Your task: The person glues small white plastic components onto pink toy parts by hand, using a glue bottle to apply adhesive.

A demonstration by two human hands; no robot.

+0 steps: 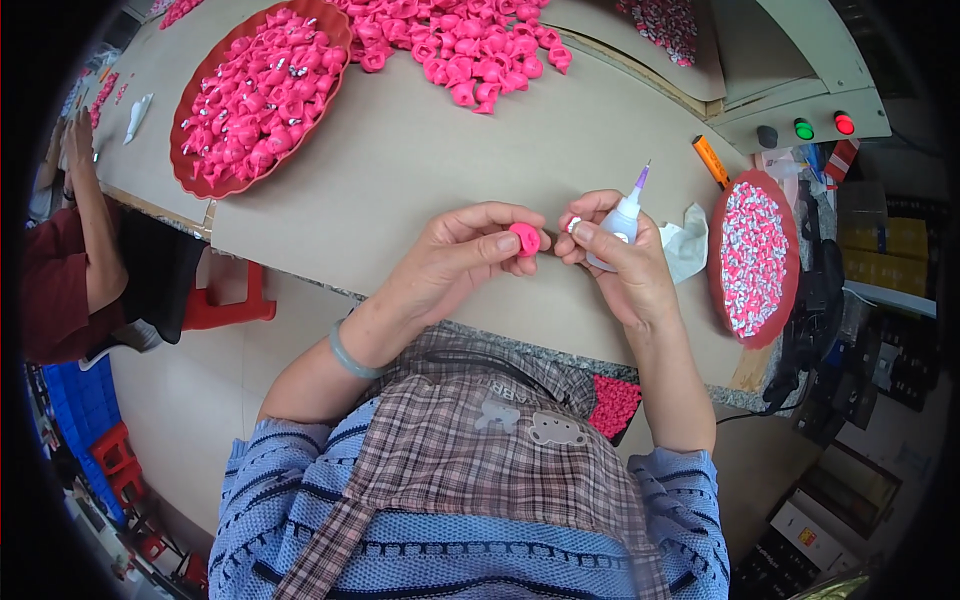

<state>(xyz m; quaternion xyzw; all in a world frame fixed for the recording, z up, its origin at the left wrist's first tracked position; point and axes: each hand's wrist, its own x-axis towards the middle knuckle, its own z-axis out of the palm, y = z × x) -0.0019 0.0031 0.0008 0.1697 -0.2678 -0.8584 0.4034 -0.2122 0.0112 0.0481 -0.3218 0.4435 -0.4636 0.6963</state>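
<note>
Between the thumb and fingers of my left hand (468, 245) is a small hollow pink plastic part (525, 239), its round opening facing up. My right hand (622, 255) pinches a tiny white-and-pink piece (573, 225) between thumb and forefinger. The same hand also keeps a translucent glue bottle (617, 222) against its fingers, the purple nozzle with its thin metal tip pointing up and away. A small gap separates the two hands, over the near part of the table. The right palm and the lower end of the bottle are partly hidden.
A red scalloped tray (183, 150) of pink parts stands at far left, beside a loose pink heap (480, 50). At right are a red dish (716, 262) of small white-and-pink pieces, a white tissue (686, 243), an orange marker (710, 161) and a machine with lit buttons (804, 128). Another person's arm (95, 215) shows at left.
</note>
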